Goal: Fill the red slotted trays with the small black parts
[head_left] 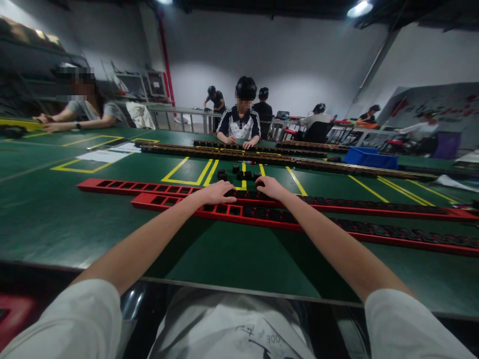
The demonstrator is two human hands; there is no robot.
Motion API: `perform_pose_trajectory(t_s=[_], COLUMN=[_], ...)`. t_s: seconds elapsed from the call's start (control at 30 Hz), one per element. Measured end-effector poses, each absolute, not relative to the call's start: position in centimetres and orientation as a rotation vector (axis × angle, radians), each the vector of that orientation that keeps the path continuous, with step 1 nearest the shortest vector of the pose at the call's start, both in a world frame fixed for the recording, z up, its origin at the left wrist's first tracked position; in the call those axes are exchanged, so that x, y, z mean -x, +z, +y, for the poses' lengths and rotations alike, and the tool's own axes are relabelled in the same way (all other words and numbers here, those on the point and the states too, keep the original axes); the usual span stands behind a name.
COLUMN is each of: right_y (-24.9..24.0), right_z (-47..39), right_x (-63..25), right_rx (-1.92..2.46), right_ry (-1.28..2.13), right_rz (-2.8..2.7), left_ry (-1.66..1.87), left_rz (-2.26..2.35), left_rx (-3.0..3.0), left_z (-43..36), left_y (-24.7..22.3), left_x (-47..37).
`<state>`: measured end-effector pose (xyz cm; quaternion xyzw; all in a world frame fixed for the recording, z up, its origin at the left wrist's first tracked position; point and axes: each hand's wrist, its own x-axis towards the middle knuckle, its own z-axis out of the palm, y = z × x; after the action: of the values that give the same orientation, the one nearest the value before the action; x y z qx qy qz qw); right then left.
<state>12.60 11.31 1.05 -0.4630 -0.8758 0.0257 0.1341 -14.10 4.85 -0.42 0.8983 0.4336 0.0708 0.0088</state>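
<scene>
My left hand (219,192) is over the far red slotted rail (108,185), with thumb and fingers curled round a small black block (231,193). To its right, my right hand (272,187) bends its fingers round another dark block (260,183), mostly hidden by the fingers. Loose black blocks (245,175) lie on the table just beyond both hands. A nearer red rail (213,215) runs beneath my forearms. In both rails, black pieces fill the slots towards the right, while slots at the left end show bare.
Yellow tape lines mark the green table (75,214). Long dark rails (179,149) cross it farther back, near a blue bin (370,157) and white papers (103,155). A person (240,124) works opposite; another person (93,112) sits at the left.
</scene>
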Motion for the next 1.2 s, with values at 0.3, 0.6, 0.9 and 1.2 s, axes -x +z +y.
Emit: perform_pose_trajectory(t_s=[0.3,0.6,0.9,1.2], right_y=[0.7,0.6,1.0,0.6], right_z=[11.2,11.0,10.4,10.8], right_x=[-12.8,-12.4,-12.3,-12.4], right_rx=[1.318,1.091,1.155,1.144], right_ry=[0.087,0.085,0.025,0.046], right_rz=[-2.475,-2.451,-2.462,-2.479], left_ry=[0.262,0.261,0.246,0.279], left_rz=[1.379,1.367,1.421,1.389], left_rx=[-2.779,-2.789,-2.778,-2.764], left_z=[5.0,5.2,4.8,4.9], left_y=[-0.9,-1.0,-0.8,-0.9], left_x=[14.1,14.1,14.0,14.0])
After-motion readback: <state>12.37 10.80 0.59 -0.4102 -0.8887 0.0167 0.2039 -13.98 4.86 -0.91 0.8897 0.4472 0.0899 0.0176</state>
